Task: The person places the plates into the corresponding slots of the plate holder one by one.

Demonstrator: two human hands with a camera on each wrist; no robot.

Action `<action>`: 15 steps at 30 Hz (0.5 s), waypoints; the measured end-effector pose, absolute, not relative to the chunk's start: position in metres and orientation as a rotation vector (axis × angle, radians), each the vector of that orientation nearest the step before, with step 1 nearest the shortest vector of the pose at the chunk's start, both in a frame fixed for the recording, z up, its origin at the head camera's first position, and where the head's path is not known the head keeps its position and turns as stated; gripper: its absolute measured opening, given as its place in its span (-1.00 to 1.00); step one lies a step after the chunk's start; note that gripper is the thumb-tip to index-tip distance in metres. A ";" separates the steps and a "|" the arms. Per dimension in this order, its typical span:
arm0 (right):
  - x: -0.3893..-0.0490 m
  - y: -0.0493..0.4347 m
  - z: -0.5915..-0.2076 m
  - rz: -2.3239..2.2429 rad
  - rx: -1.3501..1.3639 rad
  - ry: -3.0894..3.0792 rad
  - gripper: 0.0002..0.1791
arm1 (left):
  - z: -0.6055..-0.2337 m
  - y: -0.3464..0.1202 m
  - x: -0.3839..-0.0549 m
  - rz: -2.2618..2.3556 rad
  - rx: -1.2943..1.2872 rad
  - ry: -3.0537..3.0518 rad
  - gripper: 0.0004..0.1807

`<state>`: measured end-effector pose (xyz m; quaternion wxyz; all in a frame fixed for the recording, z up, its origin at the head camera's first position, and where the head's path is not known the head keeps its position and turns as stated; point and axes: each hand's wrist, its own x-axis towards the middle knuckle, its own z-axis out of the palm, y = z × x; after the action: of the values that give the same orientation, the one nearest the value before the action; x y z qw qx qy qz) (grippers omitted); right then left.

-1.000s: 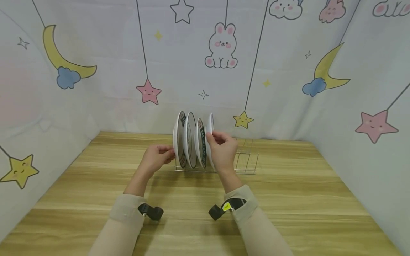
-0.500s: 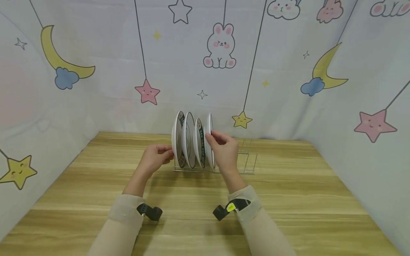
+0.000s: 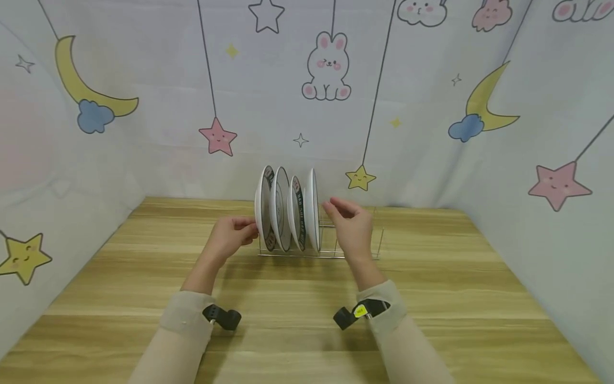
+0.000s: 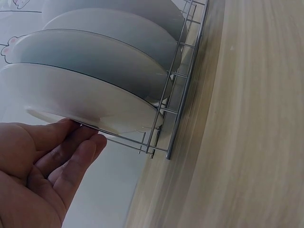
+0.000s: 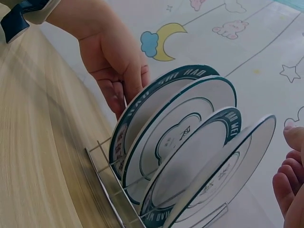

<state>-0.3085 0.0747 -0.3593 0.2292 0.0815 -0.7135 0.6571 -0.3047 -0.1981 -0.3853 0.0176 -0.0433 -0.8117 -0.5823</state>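
Several white plates with dark green rims stand on edge in a wire dish rack [image 3: 336, 257]. The leftmost plate [image 3: 263, 210] and the rightmost plate [image 3: 314, 213] bound the row, which fills the rack's left half. At the left end, my left hand [image 3: 229, 237] pinches the rack's end wire between thumb and fingers, right beside the leftmost plate's underside; the left wrist view shows the wire running into the fingertips. My right hand [image 3: 353, 226] is just right of the rightmost plate, apart from it, fingers loosely bent and holding nothing.
The rack stands near the back of a wood-grain table [image 3: 288, 309]. Behind it hangs a white curtain [image 3: 268, 106] printed with stars, moons and a rabbit, and it also closes in both sides. Bare rack slots lie right of the plates.
My right hand has let go of the rightmost plate and moved right, away from it. That plate stays upright in the rack. My left hand keeps its place at the rack's left end.
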 end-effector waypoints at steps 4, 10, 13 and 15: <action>-0.308 0.087 -0.362 1.789 0.206 -1.973 -0.63 | -0.386 -0.198 -0.305 -1.805 -0.137 -2.518 -0.66; -0.310 0.110 -0.368 1.746 0.183 -1.966 -0.64 | -0.386 -0.198 -0.304 -1.817 -0.135 -2.515 -0.66; -0.310 0.121 -0.370 1.705 0.172 -1.962 -0.66 | -0.386 -0.197 -0.304 -1.823 -0.137 -2.512 -0.66; -0.311 0.128 -0.371 1.674 0.169 -1.967 -0.66 | -0.385 -0.197 -0.304 -1.823 -0.139 -2.510 -0.67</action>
<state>-0.3106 0.1280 -0.3713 0.2731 0.0629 -0.7310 0.6222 -0.3042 -0.1969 -0.3850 0.0182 -0.0448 -0.8083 -0.5868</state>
